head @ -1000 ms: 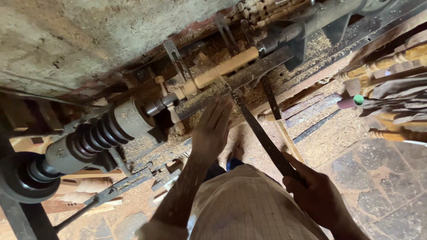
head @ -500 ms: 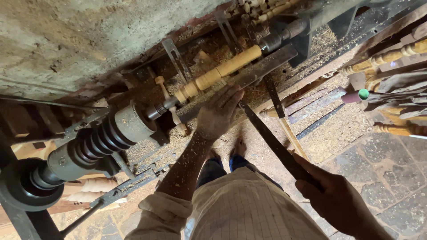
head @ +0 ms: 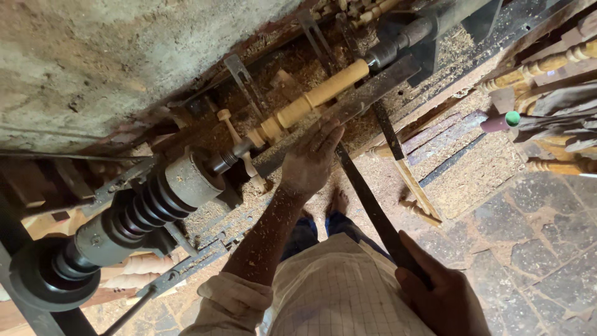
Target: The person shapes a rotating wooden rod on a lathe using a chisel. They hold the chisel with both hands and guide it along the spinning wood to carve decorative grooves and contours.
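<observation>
Seen from above: wood lathe (head: 186,205) across a sawdust-strewn worktop (head: 448,168), stepped pulley (head: 146,202) at left. Pale turned spindle (head: 311,99) mounted between the lathe centres, above a flat metal tool rest (head: 367,93). Long dark chisel (head: 367,199) slanting from lower right up to the rest. Left hand (head: 311,158) lying open, fingers flat over the blade near the rest. Right hand (head: 441,292) closed around the chisel handle. Compared with half a second earlier: left hand reaching further up, fingertips now at the rest's edge.
</observation>
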{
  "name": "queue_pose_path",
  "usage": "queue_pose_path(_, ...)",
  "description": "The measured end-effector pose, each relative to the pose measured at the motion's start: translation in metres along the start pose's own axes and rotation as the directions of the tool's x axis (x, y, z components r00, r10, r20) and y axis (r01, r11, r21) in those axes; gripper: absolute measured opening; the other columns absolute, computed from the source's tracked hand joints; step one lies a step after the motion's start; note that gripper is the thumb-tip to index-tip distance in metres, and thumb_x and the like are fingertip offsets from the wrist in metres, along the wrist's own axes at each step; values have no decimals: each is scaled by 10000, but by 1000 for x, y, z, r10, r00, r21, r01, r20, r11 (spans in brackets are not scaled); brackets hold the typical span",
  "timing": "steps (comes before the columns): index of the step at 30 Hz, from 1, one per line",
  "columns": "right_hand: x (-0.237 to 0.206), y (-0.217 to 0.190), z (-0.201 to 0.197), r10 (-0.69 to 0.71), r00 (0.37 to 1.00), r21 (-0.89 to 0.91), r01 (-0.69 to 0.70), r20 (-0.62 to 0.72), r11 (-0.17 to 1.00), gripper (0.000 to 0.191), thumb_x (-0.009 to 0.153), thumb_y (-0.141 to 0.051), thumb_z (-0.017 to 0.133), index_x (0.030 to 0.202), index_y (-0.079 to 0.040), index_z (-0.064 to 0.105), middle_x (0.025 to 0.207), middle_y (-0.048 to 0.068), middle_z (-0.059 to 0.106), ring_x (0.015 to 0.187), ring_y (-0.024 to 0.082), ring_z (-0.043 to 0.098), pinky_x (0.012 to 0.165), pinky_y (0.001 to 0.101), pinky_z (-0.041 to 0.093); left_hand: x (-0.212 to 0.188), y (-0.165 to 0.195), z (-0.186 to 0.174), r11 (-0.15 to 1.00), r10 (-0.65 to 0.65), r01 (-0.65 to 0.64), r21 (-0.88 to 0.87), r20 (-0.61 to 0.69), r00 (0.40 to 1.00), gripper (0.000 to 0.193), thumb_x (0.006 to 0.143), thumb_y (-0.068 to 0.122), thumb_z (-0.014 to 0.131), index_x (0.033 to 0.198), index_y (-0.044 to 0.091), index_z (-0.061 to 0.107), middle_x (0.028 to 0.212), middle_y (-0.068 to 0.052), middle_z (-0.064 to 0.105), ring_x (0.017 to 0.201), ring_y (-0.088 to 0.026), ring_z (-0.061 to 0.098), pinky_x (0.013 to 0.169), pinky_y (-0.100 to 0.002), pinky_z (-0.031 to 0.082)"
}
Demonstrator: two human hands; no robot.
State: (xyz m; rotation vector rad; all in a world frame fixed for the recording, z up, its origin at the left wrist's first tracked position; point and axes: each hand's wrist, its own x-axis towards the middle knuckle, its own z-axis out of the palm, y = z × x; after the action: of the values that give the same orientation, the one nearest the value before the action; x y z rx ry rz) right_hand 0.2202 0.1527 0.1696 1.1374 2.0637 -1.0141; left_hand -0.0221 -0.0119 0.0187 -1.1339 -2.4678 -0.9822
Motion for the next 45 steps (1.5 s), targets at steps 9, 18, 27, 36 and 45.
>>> queue_pose_path(9, 1, 1, 1, 39, 999, -109, -40, -10, 993, 690, 884, -334, 771, 1538, -392, 556, 773, 111, 783, 645, 179, 757, 734, 347, 599, 0, 2, 0, 999, -37, 37, -16, 32, 999, 360, 988, 7, 643, 1343, 59, 669, 1414, -129, 662, 1363, -281, 605, 1123, -371, 531)
queue_pose_path(18, 9, -20, -48, 36, 997, -182, -23, 69, 983, 682, 938, -299, 773, 1584, -334, 558, 675, 53, 603, 587, 150, 498, 574, 352, 514, 1, 4, 8, 998, -67, 66, -13, -50, 997, 276, 995, 50, 681, 1268, 65, 719, 1336, -110, 710, 1340, -253, 621, 1102, -360, 557)
queue_pose_path(27, 18, -18, -56, -22, 995, -248, 46, 99, 968, 697, 921, -316, 741, 1582, -290, 519, 796, 33, 709, 666, 124, 657, 675, 334, 561, -1, -1, 13, 996, -79, 78, -40, -17, 997, 341, 986, 142, 743, 1320, 105, 687, 1389, -94, 684, 1338, -229, 617, 1116, -346, 541)
queue_pose_path(36, 26, 22, -28, -257, 966, -56, 255, -30, 965, 664, 850, -290, 786, 1486, -297, 598, 870, 14, 780, 725, 96, 699, 716, 324, 558, 0, -2, 15, 995, -38, 34, 90, 48, 998, 339, 1002, 135, 716, 1338, 149, 680, 1420, -47, 674, 1393, -199, 605, 1165, -310, 520)
queue_pose_path(45, 48, 9, -83, -33, 997, -56, 37, 71, 998, 640, 878, -219, 781, 1474, -301, 566, 624, 19, 618, 507, 116, 477, 494, 315, 441, 10, 2, 22, 997, -36, 36, 64, 1, 999, 320, 997, 222, 709, 1304, 132, 706, 1385, -66, 693, 1354, -209, 615, 1138, -338, 526)
